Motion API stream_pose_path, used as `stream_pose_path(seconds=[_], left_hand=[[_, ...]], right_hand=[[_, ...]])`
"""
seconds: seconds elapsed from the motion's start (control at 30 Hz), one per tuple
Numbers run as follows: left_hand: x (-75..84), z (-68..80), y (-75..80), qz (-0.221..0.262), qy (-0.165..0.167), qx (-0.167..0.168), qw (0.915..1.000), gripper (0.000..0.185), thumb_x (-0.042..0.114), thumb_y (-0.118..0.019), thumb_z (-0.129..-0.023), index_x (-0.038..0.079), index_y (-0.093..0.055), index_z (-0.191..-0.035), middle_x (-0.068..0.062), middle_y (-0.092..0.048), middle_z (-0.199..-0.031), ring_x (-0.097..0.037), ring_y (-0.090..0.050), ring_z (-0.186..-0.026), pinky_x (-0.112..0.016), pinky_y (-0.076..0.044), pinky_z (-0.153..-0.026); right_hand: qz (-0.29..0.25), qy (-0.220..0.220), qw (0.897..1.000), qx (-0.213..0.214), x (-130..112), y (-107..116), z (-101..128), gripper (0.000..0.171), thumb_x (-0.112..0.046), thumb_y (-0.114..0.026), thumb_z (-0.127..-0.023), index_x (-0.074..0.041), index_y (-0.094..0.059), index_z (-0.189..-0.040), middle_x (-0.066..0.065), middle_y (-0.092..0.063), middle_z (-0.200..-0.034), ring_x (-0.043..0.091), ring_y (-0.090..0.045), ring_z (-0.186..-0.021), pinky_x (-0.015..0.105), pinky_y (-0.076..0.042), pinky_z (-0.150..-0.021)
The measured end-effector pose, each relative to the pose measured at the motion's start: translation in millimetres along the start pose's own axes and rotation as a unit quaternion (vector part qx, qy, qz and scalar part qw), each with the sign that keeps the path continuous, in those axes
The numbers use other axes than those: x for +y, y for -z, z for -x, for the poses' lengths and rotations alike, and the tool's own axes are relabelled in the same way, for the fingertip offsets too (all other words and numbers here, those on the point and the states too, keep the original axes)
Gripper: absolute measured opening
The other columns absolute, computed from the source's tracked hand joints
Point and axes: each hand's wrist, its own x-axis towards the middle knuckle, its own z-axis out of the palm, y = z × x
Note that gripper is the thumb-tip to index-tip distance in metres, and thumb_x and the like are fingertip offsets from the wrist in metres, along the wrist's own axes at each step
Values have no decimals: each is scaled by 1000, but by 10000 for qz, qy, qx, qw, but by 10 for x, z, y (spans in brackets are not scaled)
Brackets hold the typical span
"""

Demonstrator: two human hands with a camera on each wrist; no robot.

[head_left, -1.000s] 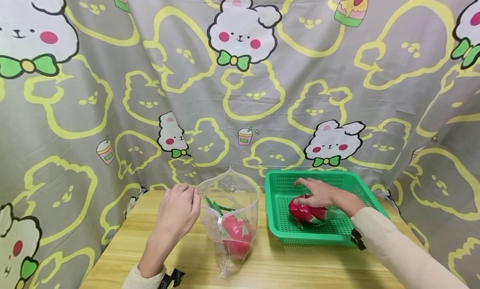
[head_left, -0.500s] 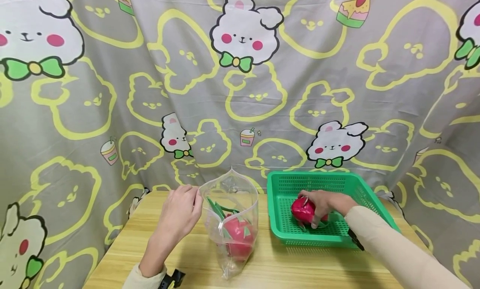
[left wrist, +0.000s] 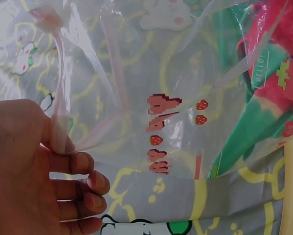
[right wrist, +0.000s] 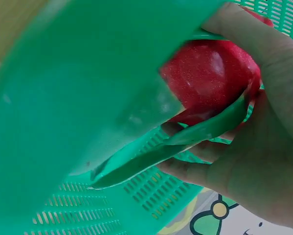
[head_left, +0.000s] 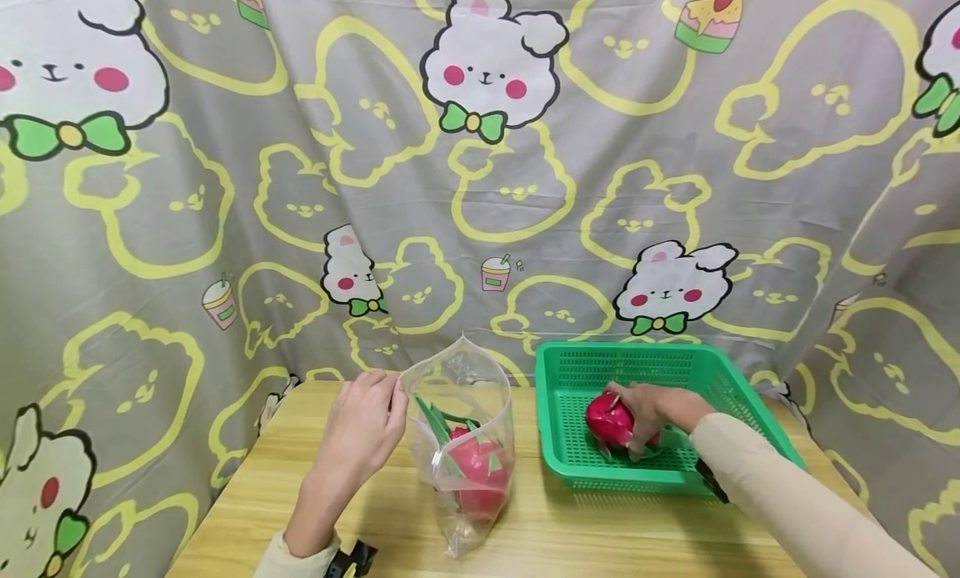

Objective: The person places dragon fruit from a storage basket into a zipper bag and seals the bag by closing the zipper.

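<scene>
A clear zip bag (head_left: pixel 457 378) stands open-mouthed on the table with a red dragon fruit (head_left: pixel 482 478) with green leaf tips inside. My left hand (head_left: pixel 362 424) pinches the left edge of its mouth. The left wrist view shows the bag's edge (left wrist: pixel 63 98) between thumb and forefinger, the other fingers curled. In the green basket (head_left: pixel 551 449) to the right lies another red dragon fruit (head_left: pixel 606 418). My right hand (head_left: pixel 660 407) grips it from the right. In the right wrist view, thumb and fingers curl round the fruit (right wrist: pixel 210 73); a large green leaf hides part of it.
The wooden table (head_left: pixel 555 532) carries the bag on its middle and the basket on its right. A grey patterned curtain (head_left: pixel 517 211) hangs close behind and at both sides. The basket's walls rise around the right hand.
My right hand, spread over the dragon fruit a second ago, has come down and closed round it, turning it slightly. The left hand keeps holding the bag's edge.
</scene>
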Motion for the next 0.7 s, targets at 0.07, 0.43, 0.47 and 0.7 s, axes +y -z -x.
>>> stream_pose_path(seconds=[0.07,0.43,0.47,0.7], left_hand=[[0,3,-6,-8,5,15,10000,40,14,-48,-104,19,-48,-64,-1,-60,-77,-29,-63,-85,-42,-43,-73],[21,-8,-28,-41,76,-11,10000,41,15,-48,-103,19,-47,-62,0,-58,-75,-28,-60,-81,-41,-41,-70],[23,-12,-31,-49,57,-5,10000,41,15,-48,-103,19,-47,-62,0,-58,-74,-28,-60,-81,-41,-41,-70],[37,-30,-43,-197,-60,154,9997,41,15,-48,-102,18,-48,-62,-2,-59,-75,-29,-61,-81,-41,-41,-70]], right_hand=[[-231,-15,9997,2,19,-10,14,96,-15,-98,-64,-14,-40,-141,17,-53,-119,31,-58,-100,42,-59,-73],[-847,665,9917,699,201,-37,164,98,-20,-95,-64,-13,-41,-145,20,-50,-115,29,-61,-88,42,-59,-67],[-816,751,9903,839,218,-36,178,98,-23,-95,-64,-13,-42,-145,20,-50,-115,30,-61,-90,43,-58,-69],[-892,1079,9740,1781,294,-7,262,99,-34,-94,-67,-12,-39,-147,21,-54,-120,32,-58,-100,43,-58,-73]])
